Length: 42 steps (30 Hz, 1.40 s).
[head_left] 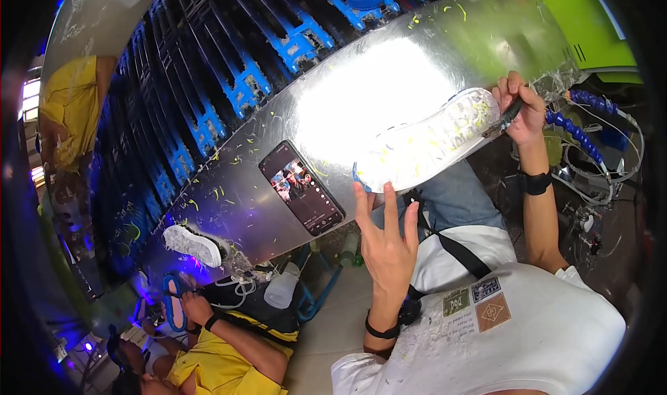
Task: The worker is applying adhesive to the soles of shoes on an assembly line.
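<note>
White shoe (434,145): sole facing up, slanting from its lower end at 8 o'clock to its upper end at 2 o'clock, yellow-green shavings scattered across the tread; whether it touches the desk cannot be told.
Left hand (389,245): fingers spread wide, two fingertips at the shoe's lower end, thumb standing apart; the shoe lies at 1 o'clock from it.
Right hand (526,119): fingers narrowed around a dark strip (511,113) at the shoe's upper end; the shoe lies just under 9 o'clock from it. Whether the strip belongs to the shoe cannot be told.
Desk (250,235): shiny metal, littered with shavings, with a bright glare at the shoe's 11 o'clock.
Phone (302,190): flat on the desk, screen lit, at 10 o'clock from the left hand.
Second shoe (193,246): white, sole up, at 8 o'clock from the phone.
Co-worker's hand (197,308): at 6 o'clock from the second shoe, gripping a blue-rimmed piece (169,301).
Blue hoses (577,134): jointed, around 4 o'clock from the right hand.
Green panel (590,27): at the right hand's 1 o'clock.
</note>
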Tool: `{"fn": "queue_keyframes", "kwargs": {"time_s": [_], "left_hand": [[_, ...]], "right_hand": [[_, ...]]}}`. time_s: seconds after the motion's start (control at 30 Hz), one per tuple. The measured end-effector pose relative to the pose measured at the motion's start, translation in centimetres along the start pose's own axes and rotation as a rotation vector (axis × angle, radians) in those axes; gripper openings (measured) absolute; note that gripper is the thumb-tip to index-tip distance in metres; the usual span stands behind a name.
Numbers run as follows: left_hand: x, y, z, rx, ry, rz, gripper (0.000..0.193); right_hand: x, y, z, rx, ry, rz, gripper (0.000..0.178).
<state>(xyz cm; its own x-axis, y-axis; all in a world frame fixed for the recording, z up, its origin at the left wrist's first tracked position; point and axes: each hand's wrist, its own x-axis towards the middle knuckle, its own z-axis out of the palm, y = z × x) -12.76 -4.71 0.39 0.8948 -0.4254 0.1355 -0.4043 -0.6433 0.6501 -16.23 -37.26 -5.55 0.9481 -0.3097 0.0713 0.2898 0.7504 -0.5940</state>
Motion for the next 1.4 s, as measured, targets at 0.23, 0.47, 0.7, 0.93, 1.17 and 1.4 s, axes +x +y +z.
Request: {"fn": "queue_keyframes", "kwargs": {"time_s": [0.23, 0.47, 0.7, 0.93, 1.17, 1.4], "left_hand": [[0.7, -0.1, -0.3, -0.211, 0.081, -0.063, 0.027], [1.9, 0.2, 1.0, -0.268, 0.046, -0.492, 0.037], [2.3, -0.8, 0.0, -0.385, -0.067, -0.452, 0.03], [1.8, -1.5, -0.5, -0.426, -0.156, -0.457, 0.03], [0.7, -0.8, -1.2, -0.308, -0.074, -0.354, 0.041], [2.8, -0.3, -1.1, 0.105, 0.193, -0.068, 0.06]], "right_hand": [[-0.1, 0.2, -0.1, -0.006, 0.009, -0.012, 0.017], [-0.2, 0.1, -0.1, -0.033, 0.033, -0.019, 0.018], [-0.1, 0.3, 0.2, -0.039, 0.036, -0.028, 0.018], [-0.2, 0.4, 0.5, -0.067, 0.05, -0.046, 0.018], [-0.1, 0.5, 0.6, -0.048, 0.029, -0.033, 0.018], [-0.2, 0.3, 0.9, 0.027, 0.034, 0.009, 0.017]]}}
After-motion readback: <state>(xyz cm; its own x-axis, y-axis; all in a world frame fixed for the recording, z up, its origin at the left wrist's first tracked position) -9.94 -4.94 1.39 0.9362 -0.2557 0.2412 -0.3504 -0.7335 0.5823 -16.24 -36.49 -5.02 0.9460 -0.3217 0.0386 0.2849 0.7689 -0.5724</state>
